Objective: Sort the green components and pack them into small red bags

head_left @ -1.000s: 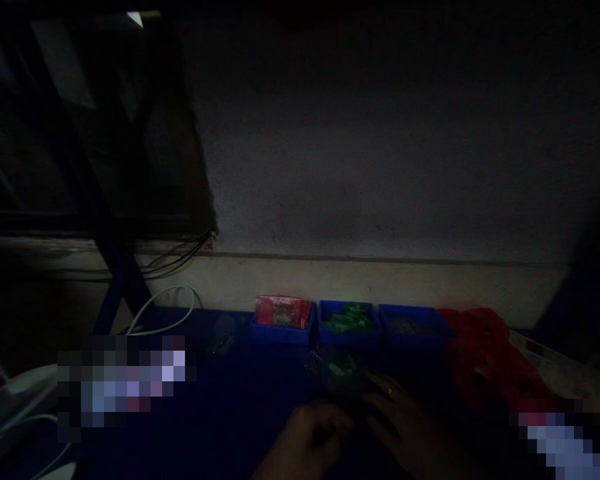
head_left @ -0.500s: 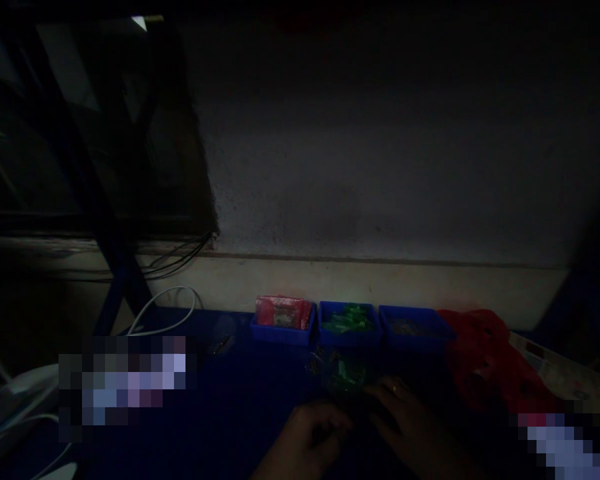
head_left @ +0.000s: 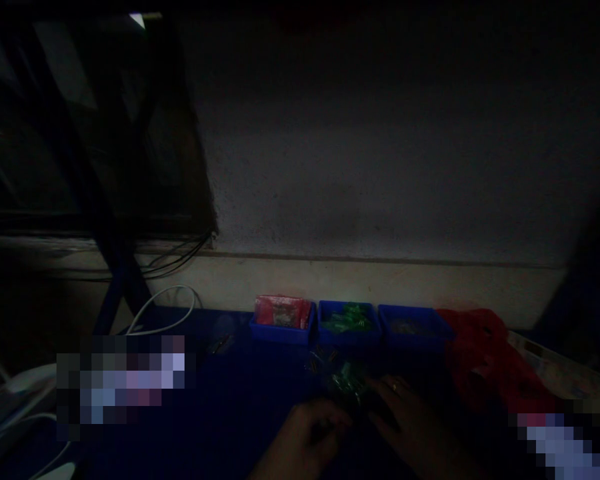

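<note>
The picture is very dark. My left hand point(head_left: 313, 430) is low in the middle, its fingers curled in towards the thumb; anything between the fingertips is too dark to make out. To its right, my right hand point(head_left: 405, 413) lies palm down, a ring on one finger, with fingers stretched out and the thumb apart. Just ahead of both hands is a small heap of clear green pieces point(head_left: 347, 379), close to my right fingertips. Several thin metal pieces point(head_left: 323, 358) lie behind that heap, on the blue tabletop point(head_left: 220, 413).
Along the back stand a blue bin with red packets point(head_left: 283, 312), a blue bin of green pieces point(head_left: 350, 318) and a blue bin with small pale parts point(head_left: 413, 328). Red netting point(head_left: 495, 360) lies right; a white cable point(head_left: 163, 327) loops left. A wall point(head_left: 380, 187) rises behind.
Both hands stay almost in the same place. The green pieces in front of them have shifted slightly and show more glints.
</note>
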Demonstrator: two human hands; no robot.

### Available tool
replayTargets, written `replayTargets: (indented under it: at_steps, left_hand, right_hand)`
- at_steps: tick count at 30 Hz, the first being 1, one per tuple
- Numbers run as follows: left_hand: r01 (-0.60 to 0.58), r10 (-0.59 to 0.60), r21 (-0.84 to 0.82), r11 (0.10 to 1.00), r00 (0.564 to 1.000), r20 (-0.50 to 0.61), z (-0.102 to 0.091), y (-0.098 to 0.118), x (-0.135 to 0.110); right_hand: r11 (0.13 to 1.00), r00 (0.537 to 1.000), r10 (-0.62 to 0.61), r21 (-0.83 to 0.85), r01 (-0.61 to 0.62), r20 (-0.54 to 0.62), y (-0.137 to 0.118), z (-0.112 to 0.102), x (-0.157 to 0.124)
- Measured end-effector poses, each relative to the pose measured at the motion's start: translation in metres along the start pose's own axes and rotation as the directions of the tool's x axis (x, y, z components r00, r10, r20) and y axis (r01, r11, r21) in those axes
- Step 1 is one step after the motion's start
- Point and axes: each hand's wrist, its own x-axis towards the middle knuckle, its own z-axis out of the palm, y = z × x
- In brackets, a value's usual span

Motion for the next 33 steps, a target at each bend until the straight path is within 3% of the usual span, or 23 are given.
replayTargets:
  at_steps: [7, 13, 19, 25, 33]
  left_hand:
    - [-0.004, 0.004, -0.007, 1.0, 1.0, 0.006, 0.0001, 0.0058, 0.0002]
    - [0.057, -0.057, 0.003, 0.998, 0.998, -0.004, -0.0001, 0.0108, -0.0011]
    - [0.041, -0.041, 0.004, 0.999, 0.999, -0.022, 0.0, 0.0075, -0.0005]
    - [0.022, -0.022, 0.001, 1.0, 1.0, 0.006, -0.0011, 0.0101, -0.0001]
    - [0.013, -0.012, -0.045, 0.999, 1.0, 0.009, 0.0005, 0.0015, 0.0001]
  right_hand:
    - [1.0, 0.999, -0.001, -0.001, 0.001, 0.034, -0.0058, -0.0054, 0.0001]
    - [0.998, 0.999, -0.044, 0.052, 0.045, -0.018, -0.0042, -0.0053, 0.0009]
    - [0.993, 0.998, -0.042, 0.107, 0.046, -0.04, -0.0031, -0.0035, 0.0001]
    - [0.995, 0.995, -0.051, 0.083, 0.058, -0.082, 0.0008, 0.0007, -0.0002]
    - [1.0, 1.0, 0.009, 0.027, -0.008, -0.027, -0.0023, -0.0034, -0.0001]
